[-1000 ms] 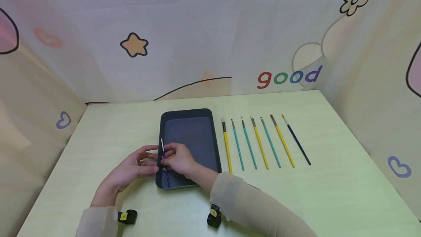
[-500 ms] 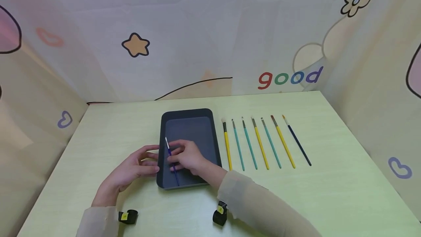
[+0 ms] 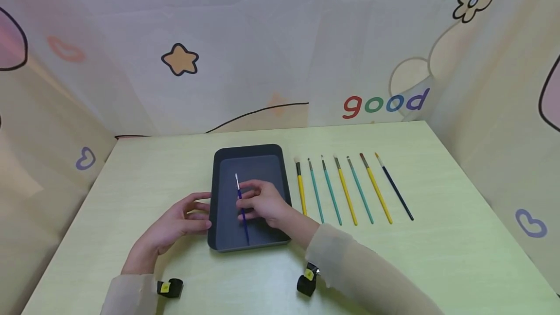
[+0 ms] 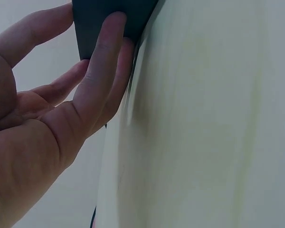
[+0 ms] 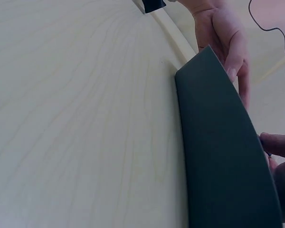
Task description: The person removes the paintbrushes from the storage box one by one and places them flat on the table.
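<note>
My right hand [image 3: 267,204] pinches a paintbrush [image 3: 245,222] with a dark blue handle and a pale tip, over the dark grey rectangular tray [image 3: 258,150]. The brush points its bristles away from me. In the right wrist view, the tray's outer wall [image 5: 223,152] hides most of that hand, and only its fingers [image 5: 280,144] show at the right edge. My left hand [image 3: 175,225] touches the tray's left side with extended fingers. The left wrist view shows those fingertips [image 4: 115,23] against the tray's wall [image 4: 92,28].
Right of the tray lies a row of several paintbrushes: yellow-handled ones [image 3: 345,188], teal-handled ones [image 3: 360,189] and a dark blue one [image 3: 397,192] at the far right. A printed curtain [image 3: 262,38] stands behind the pale wooden table [image 3: 459,256].
My right hand has moved right across the tray, carrying the paintbrush from near its left wall to about the middle. My left hand has stayed at the tray's left side.
</note>
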The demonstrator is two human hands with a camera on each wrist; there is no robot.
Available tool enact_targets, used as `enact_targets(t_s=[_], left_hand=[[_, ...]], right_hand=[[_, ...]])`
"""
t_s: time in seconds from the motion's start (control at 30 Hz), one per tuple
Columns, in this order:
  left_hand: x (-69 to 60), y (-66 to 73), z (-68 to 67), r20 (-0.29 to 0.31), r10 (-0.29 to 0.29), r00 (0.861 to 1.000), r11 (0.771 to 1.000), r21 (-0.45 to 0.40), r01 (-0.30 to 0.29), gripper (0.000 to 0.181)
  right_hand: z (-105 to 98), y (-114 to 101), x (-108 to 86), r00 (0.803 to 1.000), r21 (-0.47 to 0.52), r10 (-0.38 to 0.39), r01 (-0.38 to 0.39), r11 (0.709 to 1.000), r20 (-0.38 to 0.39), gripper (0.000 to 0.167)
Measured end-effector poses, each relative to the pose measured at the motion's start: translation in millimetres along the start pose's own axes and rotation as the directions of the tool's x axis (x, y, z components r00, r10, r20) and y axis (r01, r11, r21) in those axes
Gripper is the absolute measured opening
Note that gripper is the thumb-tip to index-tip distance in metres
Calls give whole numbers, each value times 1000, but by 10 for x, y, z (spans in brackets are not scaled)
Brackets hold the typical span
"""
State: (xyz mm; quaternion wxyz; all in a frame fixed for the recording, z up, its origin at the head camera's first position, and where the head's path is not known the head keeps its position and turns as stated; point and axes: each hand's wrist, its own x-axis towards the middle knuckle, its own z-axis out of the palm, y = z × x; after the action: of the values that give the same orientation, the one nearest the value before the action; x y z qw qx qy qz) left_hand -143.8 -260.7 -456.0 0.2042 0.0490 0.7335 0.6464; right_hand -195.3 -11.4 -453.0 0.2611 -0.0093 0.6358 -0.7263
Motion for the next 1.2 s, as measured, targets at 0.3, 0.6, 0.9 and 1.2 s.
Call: enact_targets(t_s=[0.3,0.6,0.9,1.2], left_hand=[[13,22,26,-44,-8,999,1000,29,10,69],[32,59,83,-74,-9,997,997,76,15,61],[33,81,109,-92,17,996,996,87,-9,58],[38,96,125,-114,20,993,993,117,-6,56]], right_hand=[[-182,-137,-145,999,-36,-34,33,999,-4,50],[-436,-290,-325,997,3,-75,75,997,-29,51],[-728,-432,-380,991,11,-73,75,997,-113,51],[-958,-459,-411,985,-57,-60,52,997,-163,46]])
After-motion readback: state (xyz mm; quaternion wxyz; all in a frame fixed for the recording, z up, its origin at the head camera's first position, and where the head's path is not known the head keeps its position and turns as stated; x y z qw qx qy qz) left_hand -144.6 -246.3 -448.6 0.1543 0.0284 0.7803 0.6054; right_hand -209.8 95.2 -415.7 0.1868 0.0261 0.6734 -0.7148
